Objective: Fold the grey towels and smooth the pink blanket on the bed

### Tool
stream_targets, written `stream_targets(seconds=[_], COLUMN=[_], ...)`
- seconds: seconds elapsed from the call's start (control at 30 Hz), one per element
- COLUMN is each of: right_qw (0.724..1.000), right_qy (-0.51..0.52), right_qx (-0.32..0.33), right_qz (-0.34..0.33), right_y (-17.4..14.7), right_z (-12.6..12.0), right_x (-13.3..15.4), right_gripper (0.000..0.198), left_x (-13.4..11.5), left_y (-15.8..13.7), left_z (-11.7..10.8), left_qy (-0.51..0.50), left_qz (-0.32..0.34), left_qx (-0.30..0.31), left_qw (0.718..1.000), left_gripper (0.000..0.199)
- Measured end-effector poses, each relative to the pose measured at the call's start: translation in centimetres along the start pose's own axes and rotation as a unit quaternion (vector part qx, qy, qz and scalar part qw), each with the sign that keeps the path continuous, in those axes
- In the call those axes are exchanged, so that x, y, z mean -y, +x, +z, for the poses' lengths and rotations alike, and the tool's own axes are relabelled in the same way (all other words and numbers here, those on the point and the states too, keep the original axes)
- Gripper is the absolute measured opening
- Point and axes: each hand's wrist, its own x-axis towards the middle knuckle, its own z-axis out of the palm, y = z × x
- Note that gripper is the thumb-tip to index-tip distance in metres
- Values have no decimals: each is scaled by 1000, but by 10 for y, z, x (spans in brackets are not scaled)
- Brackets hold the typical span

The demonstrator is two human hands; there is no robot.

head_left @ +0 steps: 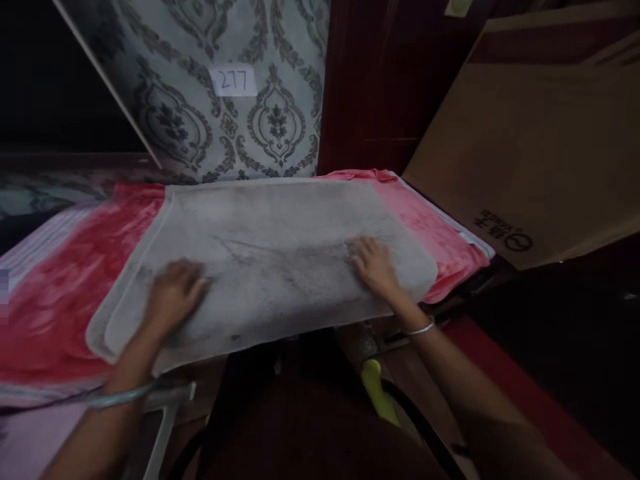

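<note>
A grey-white cloth (280, 220) with a thin edge and faint creases lies spread over a pink-red fleecy blanket (65, 293) on a long narrow surface. On the cloth's left part rests my left hand (175, 297), its fingers spread and a little blurred, a bracelet on the wrist. Farther right, my right hand (374, 268) lies on the same cloth with its fingers stretched out beside some dark creases. Neither hand holds anything. The cloth's near edge hangs slightly over the front.
Patterned wallpaper (277, 120) with a paper marked 277 (233, 81) stands behind. At the right leans a large cardboard box (540, 133) close to the blanket's end. A dark red door (370, 80) is behind. Below are a metal frame (167, 420) and a yellow-green object (377, 390).
</note>
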Motion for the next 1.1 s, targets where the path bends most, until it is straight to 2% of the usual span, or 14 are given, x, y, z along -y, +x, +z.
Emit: stream_targets(seconds=[0.07, 0.13, 0.2, 0.23, 0.3, 0.4, 0.5, 0.6, 0.7, 0.8, 0.87, 0.93, 1.03, 1.1], right_qw=[988, 970, 963, 965, 973, 987, 996, 997, 989, 987, 985, 979, 966, 954], right_qy=[28, 32, 21, 14, 2, -20, -43, -48, -30, -2, 6, 3, -4, -9], right_qx=[21, 34, 30, 24, 9, -2, -4, -38, -74, -63, -52, -44, -23, -13], right_qz=[-150, -239, -266, -260, -229, -160, -76, 36, 124, 148, 166, 198, 259, 300], right_y=[-10, -21, -29, -32, -34, -37, -44, -55, -63, -62, -56, -46, -26, -13], right_z=[13, 26, 37, 40, 41, 35, 26, 22, 24, 25, 23, 19, 14, 13], right_x=[57, 97, 110, 107, 86, 31, -29, -81, -118, -137, -142, -143, -144, -150], right_gripper=[59, 63, 68, 71, 76, 75, 64, 60, 64, 69, 71, 74, 78, 77], left_x=[-53, -94, -112, -112, -93, -39, 18, 63, 98, 128, 139, 140, 124, 112], left_y=[-2, -7, -15, -20, -28, -43, -62, -81, -93, -95, -89, -76, -48, -28], left_z=[14, 31, 43, 47, 50, 44, 36, 30, 23, 14, 5, -4, -15, -19], left_qy=[-33, -44, -36, -30, -16, 11, 35, 44, 35, -23, -79, -115, -120, -131], left_qz=[133, 218, 225, 213, 174, 103, 40, -14, -60, -81, -100, -143, -224, -254], left_qx=[35, 42, 9, -5, -15, -5, 2, -5, 0, 30, 42, 39, 22, 15], left_qw=[990, 974, 974, 977, 985, 995, 999, 999, 998, 996, 991, 982, 967, 958], left_gripper=[63, 70, 74, 76, 79, 85, 89, 90, 95, 89, 76, 65, 57, 57])
